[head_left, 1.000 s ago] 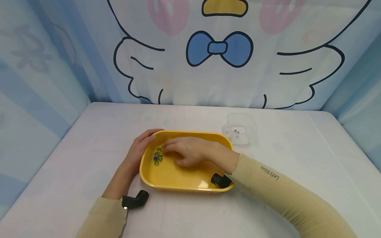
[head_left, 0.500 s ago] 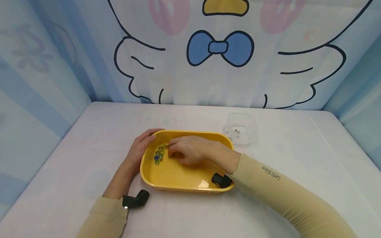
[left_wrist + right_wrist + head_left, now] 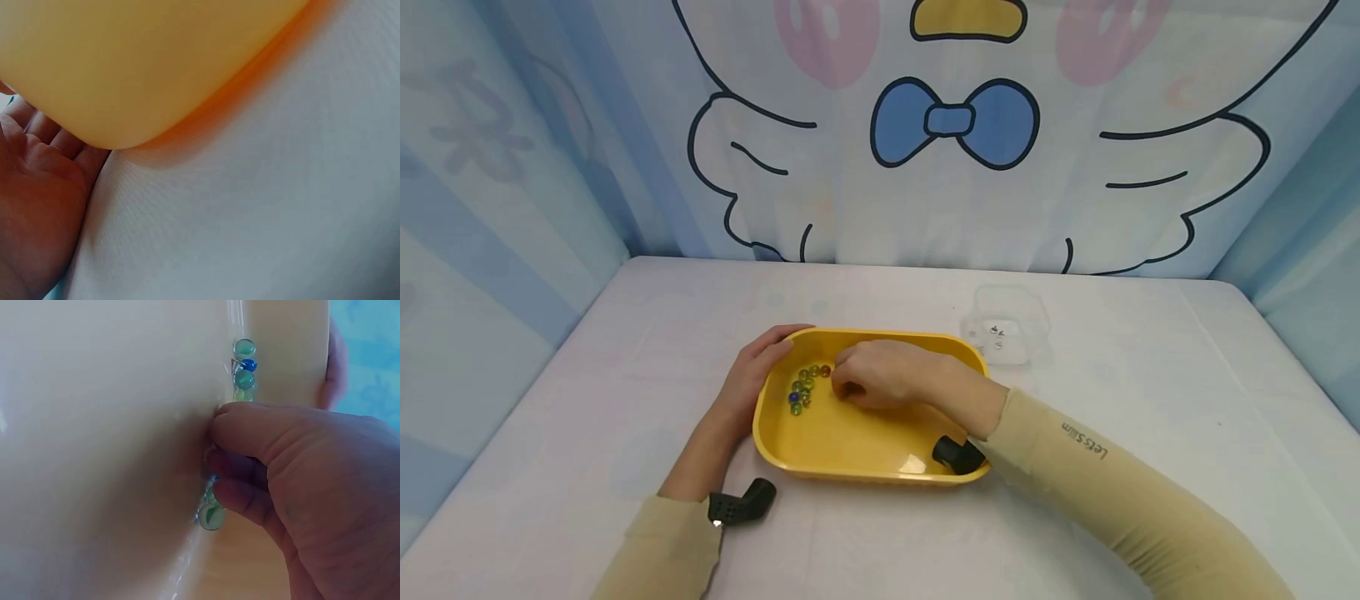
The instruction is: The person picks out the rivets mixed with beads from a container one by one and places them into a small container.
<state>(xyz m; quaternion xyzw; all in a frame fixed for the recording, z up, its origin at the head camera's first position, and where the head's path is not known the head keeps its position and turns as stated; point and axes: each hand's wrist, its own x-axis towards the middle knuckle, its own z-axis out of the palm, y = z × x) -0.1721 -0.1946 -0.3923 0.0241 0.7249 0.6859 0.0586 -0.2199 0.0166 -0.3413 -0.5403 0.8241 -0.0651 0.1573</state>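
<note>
My left hand (image 3: pixel 751 372) holds the left end of a yellow tray (image 3: pixel 850 450), thumb at the rim and fingers along the outside. In the left wrist view the fingers (image 3: pixel 47 128) lie against the tray's outer wall. Inside the tray, my right hand (image 3: pixel 883 375) reaches down with bent fingers beside a cluster of glass marbles (image 3: pixel 797 386). Most marbles look greenish; one is blue and an amber marble (image 3: pixel 825 371) sits nearest the hand. In the right wrist view, green marbles (image 3: pixel 211 516) show on both sides of the fingertips. Whether a marble is between them is hidden.
A clear plastic box (image 3: pixel 1007 325) with a few small shiny bits in it stands behind the tray's right end. A white cloth (image 3: pixel 647 333) covers the table. Printed curtains (image 3: pixel 955 217) hang at the back and both sides.
My right hand has moved a little to the right along the tray's back, its fingers curling more. Further marbles, including the amber one, have come into view. My left hand stays put.
</note>
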